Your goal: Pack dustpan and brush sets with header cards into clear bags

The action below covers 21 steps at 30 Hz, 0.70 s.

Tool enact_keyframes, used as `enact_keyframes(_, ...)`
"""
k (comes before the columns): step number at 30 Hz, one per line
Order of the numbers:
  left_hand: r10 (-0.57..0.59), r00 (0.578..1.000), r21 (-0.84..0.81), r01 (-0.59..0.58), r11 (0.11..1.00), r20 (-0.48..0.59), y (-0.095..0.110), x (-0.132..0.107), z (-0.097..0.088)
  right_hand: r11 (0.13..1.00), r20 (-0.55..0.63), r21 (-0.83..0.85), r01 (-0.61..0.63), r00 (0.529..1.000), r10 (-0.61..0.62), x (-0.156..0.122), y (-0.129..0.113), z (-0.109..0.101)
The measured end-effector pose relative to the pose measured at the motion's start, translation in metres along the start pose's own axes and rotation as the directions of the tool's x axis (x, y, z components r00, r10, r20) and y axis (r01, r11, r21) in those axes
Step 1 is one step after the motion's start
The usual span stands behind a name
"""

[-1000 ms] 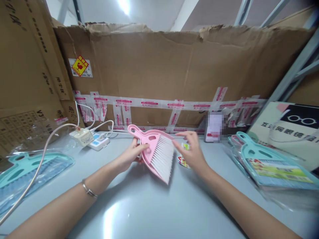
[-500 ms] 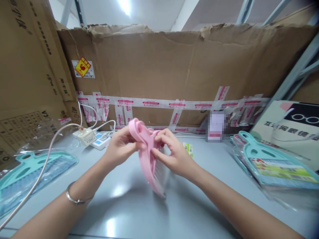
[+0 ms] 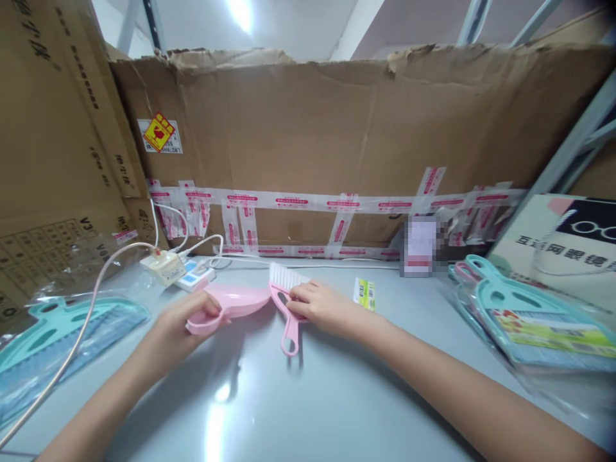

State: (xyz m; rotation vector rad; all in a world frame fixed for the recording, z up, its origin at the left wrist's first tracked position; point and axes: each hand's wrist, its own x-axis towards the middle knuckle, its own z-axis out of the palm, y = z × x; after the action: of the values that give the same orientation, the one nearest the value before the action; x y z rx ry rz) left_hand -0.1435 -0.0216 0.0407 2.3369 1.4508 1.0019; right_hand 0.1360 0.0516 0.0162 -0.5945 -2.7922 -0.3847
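A pink dustpan (image 3: 245,300) is gripped at its handle by my left hand (image 3: 199,314), its pan pointing right. My right hand (image 3: 315,307) closes round a pink hand brush (image 3: 290,333) with white bristles, held just right of the dustpan. The brush's looped handle points down toward me and its bristles face away. The dustpan's tip is close to the brush; whether they touch I cannot tell. Behind my right hand a green and yellow label card (image 3: 364,293) lies on the table.
Turquoise dustpan sets in clear plastic lie at left (image 3: 72,333) and right (image 3: 539,314). A white power strip (image 3: 196,274) with a plug and cables sits at the back left. A large taped cardboard box (image 3: 289,128) walls off the table's back. A blurred phone-like item (image 3: 420,247) leans there.
The pink dustpan and brush, earlier held together upright, are now apart. The dustpan has moved left and down in my left hand; the brush stays with my right.
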Motion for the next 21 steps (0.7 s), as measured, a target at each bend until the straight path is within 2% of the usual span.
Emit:
enact_keyframes(4,-0.067,0.974,0.169,0.031,0.985,0.215,-0.001,-0.003,0.013,0.993,0.133,0.031,-0.115,0.985,0.110,-0.006,0.005,0.004)
enact_keyframes(7,-0.102,0.935,0.276,0.005,0.961,0.339,0.003,0.000,0.016,0.979,0.164,0.105,-0.177,0.974,0.158,-0.013,0.008,0.005)
enact_keyframes(9,-0.115,0.916,0.330,-0.020,0.944,0.385,0.009,0.004,0.017,0.957,0.160,0.168,-0.238,0.964,0.212,-0.022,0.011,0.005)
enact_keyframes(11,-0.116,0.926,0.405,-0.043,0.913,0.361,0.019,0.008,0.019,0.919,0.135,0.213,-0.333,0.941,0.310,-0.034,0.016,0.004)
enact_keyframes(13,-0.059,0.951,0.474,-0.098,0.875,0.305,0.033,0.013,0.026,0.854,0.103,0.214,-0.474,0.880,0.463,-0.053,0.021,0.005)
enact_keyframes(14,-0.006,0.959,0.495,-0.142,0.857,0.284,0.041,0.015,0.032,0.810,0.103,0.200,-0.552,0.833,0.543,-0.063,0.024,0.007)
enact_keyframes(16,0.117,0.946,0.498,-0.261,0.827,0.302,0.056,0.019,0.048,0.706,0.160,0.151,-0.692,0.722,0.673,-0.085,0.030,0.012)
enact_keyframes(18,0.201,0.890,0.442,-0.386,0.810,0.409,0.067,0.023,0.067,0.620,0.261,0.119,-0.775,0.627,0.734,-0.103,0.035,0.017)
enact_keyframes(19,0.226,0.852,0.401,-0.435,0.806,0.472,0.070,0.025,0.076,0.592,0.310,0.118,-0.797,0.596,0.741,-0.110,0.038,0.020)
enact_keyframes(21,0.255,0.789,0.323,-0.490,0.809,0.559,0.073,0.032,0.095,0.568,0.365,0.137,-0.811,0.575,0.732,-0.119,0.043,0.023)
